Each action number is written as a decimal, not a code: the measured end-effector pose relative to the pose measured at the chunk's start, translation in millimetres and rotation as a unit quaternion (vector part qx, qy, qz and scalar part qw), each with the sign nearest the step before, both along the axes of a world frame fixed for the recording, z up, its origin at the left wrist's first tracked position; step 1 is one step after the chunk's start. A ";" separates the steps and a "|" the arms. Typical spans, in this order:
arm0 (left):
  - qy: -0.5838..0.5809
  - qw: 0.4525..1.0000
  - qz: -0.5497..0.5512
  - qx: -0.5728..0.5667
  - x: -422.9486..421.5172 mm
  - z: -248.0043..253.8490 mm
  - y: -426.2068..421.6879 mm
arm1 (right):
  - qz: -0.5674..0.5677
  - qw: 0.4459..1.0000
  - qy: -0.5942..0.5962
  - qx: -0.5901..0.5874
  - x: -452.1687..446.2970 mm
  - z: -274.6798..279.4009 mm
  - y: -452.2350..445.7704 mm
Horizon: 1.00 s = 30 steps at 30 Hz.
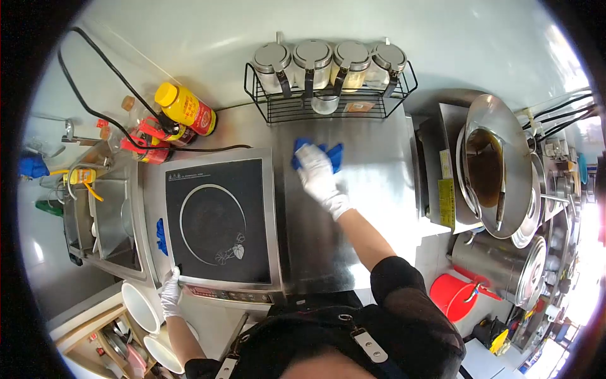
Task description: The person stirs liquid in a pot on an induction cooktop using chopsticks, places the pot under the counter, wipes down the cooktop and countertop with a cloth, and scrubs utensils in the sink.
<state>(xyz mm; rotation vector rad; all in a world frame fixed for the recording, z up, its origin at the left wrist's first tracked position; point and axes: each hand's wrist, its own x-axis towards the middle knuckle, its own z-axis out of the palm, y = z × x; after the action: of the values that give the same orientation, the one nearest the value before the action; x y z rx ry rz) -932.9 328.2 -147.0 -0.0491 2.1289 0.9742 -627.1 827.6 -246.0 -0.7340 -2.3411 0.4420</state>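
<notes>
My right hand (319,177), in a white glove, presses a blue cloth (334,156) onto the stainless steel worktop (341,246). The cloth shows beyond my fingers on both sides. To the left lies a black induction cooktop (214,215) with a steel frame. My left hand (170,294), also gloved in white, holds the cooktop's front left corner, its fingers close together. A second blue cloth (161,236) lies beside the cooktop's left edge, just above that hand.
Behind the worktop, a black wire rack (328,114) carries several lidded glass jars (312,60). Sauce bottles (186,107) stand at back left, near a sink (117,218). At right are a large wok (514,189), a steel pot (486,259) and a red bucket (451,297).
</notes>
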 end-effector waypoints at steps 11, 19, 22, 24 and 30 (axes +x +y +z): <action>0.061 0.998 0.005 -0.014 0.2 -17.0 -9.6 | -0.074 0.951 0.097 -0.285 68.8 92.5 24.0; 0.102 0.994 -0.026 -0.029 6.2 -9.5 -1.2 | 0.152 0.986 -0.071 -0.022 -60.8 6.7 54.9; 0.078 0.995 -0.017 -0.066 10.2 1.5 5.8 | 0.189 0.975 -0.063 -0.099 -80.9 2.6 58.3; 0.109 0.992 -0.007 -0.059 10.5 -6.5 2.2 | 0.218 0.963 -0.024 -0.157 -95.0 -3.4 63.1; 0.143 0.989 0.037 0.020 15.4 -22.0 -5.4 | 0.271 0.933 -0.001 -0.237 -131.6 -6.5 27.8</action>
<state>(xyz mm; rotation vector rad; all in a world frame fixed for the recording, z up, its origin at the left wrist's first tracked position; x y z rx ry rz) -917.4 322.8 -169.0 0.0350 2.3823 1.1220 -758.7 855.4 -252.5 -0.2672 -2.4422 1.2803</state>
